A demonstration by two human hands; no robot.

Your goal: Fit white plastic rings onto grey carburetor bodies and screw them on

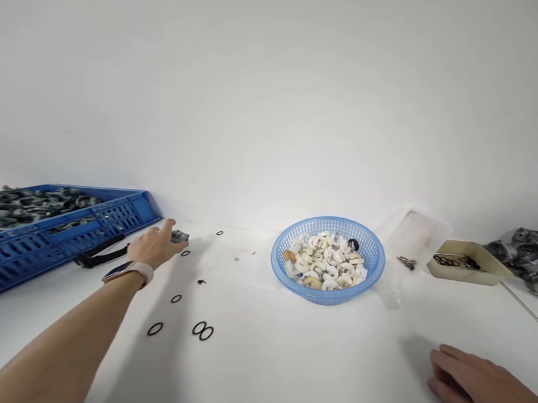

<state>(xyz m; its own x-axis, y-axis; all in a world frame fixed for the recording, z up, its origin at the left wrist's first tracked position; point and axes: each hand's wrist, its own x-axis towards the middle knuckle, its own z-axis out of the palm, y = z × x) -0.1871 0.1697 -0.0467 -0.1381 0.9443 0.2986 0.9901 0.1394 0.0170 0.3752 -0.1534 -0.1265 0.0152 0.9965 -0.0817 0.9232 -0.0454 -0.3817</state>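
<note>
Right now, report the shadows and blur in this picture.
Head view: the left arm throws a long shadow down the table; the right hand casts a shorter one leftward; the gray parts at far right look slightly blurred.

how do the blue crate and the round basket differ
The crate is long and straight-sided; the basket is round. The crate is deeper blue, the basket paler. The crate holds dark grey parts, the basket mostly white and cream pieces. Both are blue with openings in their walls.
</note>
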